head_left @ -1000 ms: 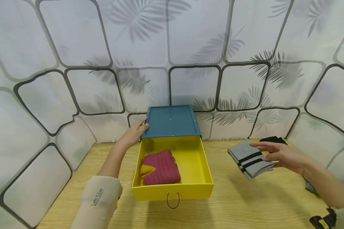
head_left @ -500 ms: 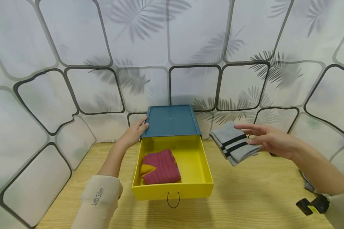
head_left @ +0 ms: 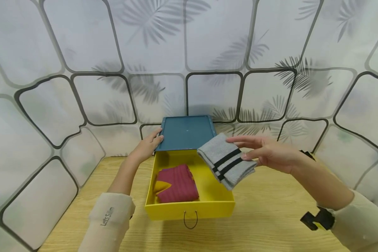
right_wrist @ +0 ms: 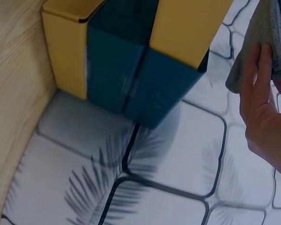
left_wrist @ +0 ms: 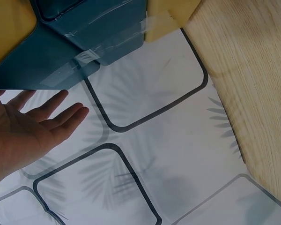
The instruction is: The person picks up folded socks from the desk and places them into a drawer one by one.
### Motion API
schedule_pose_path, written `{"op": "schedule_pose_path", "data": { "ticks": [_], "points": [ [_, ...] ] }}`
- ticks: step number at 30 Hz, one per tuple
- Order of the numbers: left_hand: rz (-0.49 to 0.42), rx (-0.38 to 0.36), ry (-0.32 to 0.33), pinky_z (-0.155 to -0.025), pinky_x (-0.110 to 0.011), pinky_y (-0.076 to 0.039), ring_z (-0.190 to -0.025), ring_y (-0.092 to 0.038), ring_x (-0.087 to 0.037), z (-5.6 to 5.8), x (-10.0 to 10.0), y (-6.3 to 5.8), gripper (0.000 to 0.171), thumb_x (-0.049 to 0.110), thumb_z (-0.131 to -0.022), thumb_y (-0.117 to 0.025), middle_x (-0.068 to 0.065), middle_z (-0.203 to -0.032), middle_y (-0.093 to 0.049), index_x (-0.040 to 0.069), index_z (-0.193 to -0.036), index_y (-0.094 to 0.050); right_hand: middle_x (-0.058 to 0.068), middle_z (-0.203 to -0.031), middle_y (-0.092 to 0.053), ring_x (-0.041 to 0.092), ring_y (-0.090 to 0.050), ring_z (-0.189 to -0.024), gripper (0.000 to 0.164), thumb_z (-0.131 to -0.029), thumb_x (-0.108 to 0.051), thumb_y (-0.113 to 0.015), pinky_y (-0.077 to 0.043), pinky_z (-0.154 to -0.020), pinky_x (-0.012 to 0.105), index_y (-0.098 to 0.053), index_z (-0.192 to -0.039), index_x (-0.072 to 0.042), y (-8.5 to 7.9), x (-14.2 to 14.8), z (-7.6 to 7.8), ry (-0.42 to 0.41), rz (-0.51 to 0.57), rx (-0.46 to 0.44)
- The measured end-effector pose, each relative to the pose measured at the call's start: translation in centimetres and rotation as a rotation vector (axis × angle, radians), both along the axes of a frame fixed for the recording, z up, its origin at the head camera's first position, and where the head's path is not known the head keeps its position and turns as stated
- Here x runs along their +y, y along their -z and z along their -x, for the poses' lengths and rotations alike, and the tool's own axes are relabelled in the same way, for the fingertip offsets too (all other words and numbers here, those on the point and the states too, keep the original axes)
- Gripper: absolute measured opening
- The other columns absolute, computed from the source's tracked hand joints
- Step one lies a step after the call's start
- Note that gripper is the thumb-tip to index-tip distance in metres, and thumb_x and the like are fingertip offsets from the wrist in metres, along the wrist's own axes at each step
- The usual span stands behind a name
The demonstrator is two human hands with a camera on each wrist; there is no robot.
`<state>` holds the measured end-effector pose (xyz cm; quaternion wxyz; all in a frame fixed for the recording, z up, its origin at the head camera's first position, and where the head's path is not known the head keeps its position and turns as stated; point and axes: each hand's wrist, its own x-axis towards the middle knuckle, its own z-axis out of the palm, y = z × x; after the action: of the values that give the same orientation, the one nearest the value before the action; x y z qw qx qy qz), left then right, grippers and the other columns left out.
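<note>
My right hand [head_left: 267, 152] pinches a folded grey sock [head_left: 222, 155] with two black stripes, thumb on top and fingers at its far edge. It hangs above the right side of a pulled-out yellow drawer [head_left: 190, 210]. In the right wrist view the fingers [right_wrist: 264, 70] lie along the sock's underside. Inside the drawer, on the left, lies a folded maroon sock [head_left: 179, 185] with a yellow heel patch. My left hand [head_left: 146, 148] rests with extended fingers against the left edge of the blue box [head_left: 187, 131] that houses the drawer.
A small loop handle [head_left: 190, 224] hangs from the drawer front. Part of a black item [head_left: 307, 154] shows on the wooden table [head_left: 271, 217] behind my right wrist. A patterned white curtain [head_left: 214, 94] stands behind the box.
My right hand has carried the grey sock leftward from over the table at the right to over the drawer. My left hand and the box have stayed still.
</note>
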<state>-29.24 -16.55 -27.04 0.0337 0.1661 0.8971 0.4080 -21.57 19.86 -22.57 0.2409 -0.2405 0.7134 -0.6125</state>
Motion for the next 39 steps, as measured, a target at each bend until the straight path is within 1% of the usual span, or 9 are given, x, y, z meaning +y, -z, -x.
{"op": "schedule_pose_path", "data": {
  "ticks": [6, 14, 19, 21, 24, 26, 28, 32, 39],
  "points": [
    [0.000, -0.005, 0.005, -0.105, -0.054, -0.016, -0.134, -0.014, -0.039, 0.0, 0.0, -0.1, 0.055, 0.032, -0.102, -0.029, -0.020, -0.150, -0.010, 0.007, -0.148, -0.012, 0.021, -0.139, -0.031, 0.029, -0.051, -0.109, 0.050, -0.088, -0.004, -0.061, -0.047, -0.084, 0.044, -0.048, -0.136, -0.011, 0.6, -3.2, 0.0, -0.023, -0.020, 0.041],
    [0.013, 0.008, 0.011, -0.105, -0.054, -0.015, -0.133, -0.015, -0.039, 0.3, 0.0, 0.1, 0.055, 0.033, -0.102, -0.029, -0.021, -0.149, -0.011, 0.007, -0.148, -0.013, 0.015, -0.133, -0.040, 0.029, -0.048, -0.106, 0.047, -0.086, -0.002, -0.059, -0.048, -0.079, 0.038, -0.053, -0.132, -0.013, 1.4, -6.4, -0.2, 0.025, -0.215, 0.184],
    [-0.001, 0.002, 0.008, -0.105, -0.053, -0.016, -0.134, -0.015, -0.038, 0.3, 0.0, 0.2, 0.055, 0.032, -0.102, -0.029, -0.019, -0.150, -0.011, 0.008, -0.148, -0.013, 0.014, -0.127, -0.049, 0.024, -0.052, -0.094, 0.046, -0.085, 0.005, -0.056, -0.046, -0.064, 0.029, -0.058, -0.127, -0.013, 1.6, -7.5, -0.6, 0.036, -0.368, 0.409],
    [-0.006, -0.001, 0.009, -0.105, -0.054, -0.017, -0.133, -0.015, -0.038, 0.2, 0.0, 0.1, 0.055, 0.032, -0.102, -0.029, -0.019, -0.150, -0.010, 0.008, -0.148, -0.013, 0.015, -0.127, -0.050, 0.019, -0.053, -0.078, 0.046, -0.085, 0.007, -0.054, -0.041, -0.055, 0.025, -0.058, -0.127, -0.012, 1.6, -8.0, -0.9, 0.034, -0.434, 0.513],
    [-0.013, -0.006, 0.007, -0.105, -0.053, -0.017, -0.134, -0.015, -0.038, 0.2, -0.1, 0.1, 0.055, 0.032, -0.102, -0.029, -0.019, -0.150, -0.011, 0.008, -0.149, -0.013, 0.015, -0.125, -0.052, 0.010, -0.043, -0.056, 0.046, -0.084, 0.007, -0.054, -0.035, -0.048, 0.022, -0.057, -0.127, -0.012, 1.6, -8.7, -1.5, 0.052, -0.569, 0.687],
    [-0.016, -0.009, 0.009, -0.104, -0.054, -0.017, -0.133, -0.015, -0.038, 0.2, -0.1, 0.1, 0.055, 0.032, -0.102, -0.029, -0.019, -0.150, -0.010, 0.008, -0.149, -0.012, 0.016, -0.121, -0.054, 0.010, -0.037, -0.052, 0.047, -0.084, 0.008, -0.053, -0.033, -0.046, 0.021, -0.057, -0.126, -0.010, 1.7, -9.3, -2.0, 0.072, -0.664, 0.788],
    [-0.015, -0.012, 0.009, -0.104, -0.054, -0.018, -0.133, -0.015, -0.039, 0.2, -0.1, 0.0, 0.055, 0.032, -0.102, -0.029, -0.019, -0.150, -0.010, 0.009, -0.149, -0.012, 0.016, -0.113, -0.057, 0.011, -0.042, -0.056, 0.045, -0.084, 0.008, -0.052, -0.036, -0.048, 0.020, -0.057, -0.126, -0.008, 1.9, -9.9, -2.3, 0.094, -0.756, 0.879],
    [-0.011, -0.013, 0.005, -0.103, -0.054, -0.020, -0.133, -0.016, -0.039, 0.2, -0.2, -0.1, 0.055, 0.032, -0.102, -0.029, -0.020, -0.150, -0.011, 0.009, -0.149, -0.012, 0.015, -0.102, -0.055, 0.017, -0.053, -0.069, 0.042, -0.086, 0.007, -0.052, -0.042, -0.051, 0.020, -0.055, -0.127, -0.004, 2.4, -10.9, -2.7, 0.121, -0.883, 0.944],
    [0.000, -0.014, 0.007, -0.103, -0.054, -0.020, -0.133, -0.017, -0.039, 0.2, -0.1, 0.0, 0.055, 0.032, -0.102, -0.029, -0.020, -0.150, -0.011, 0.009, -0.149, -0.012, 0.015, -0.100, -0.053, 0.014, -0.044, -0.049, 0.040, -0.088, 0.004, -0.053, -0.042, -0.046, 0.021, -0.053, -0.127, -0.005, 3.5, -11.6, -2.8, 0.170, -0.994, 0.966]
  ]
}}
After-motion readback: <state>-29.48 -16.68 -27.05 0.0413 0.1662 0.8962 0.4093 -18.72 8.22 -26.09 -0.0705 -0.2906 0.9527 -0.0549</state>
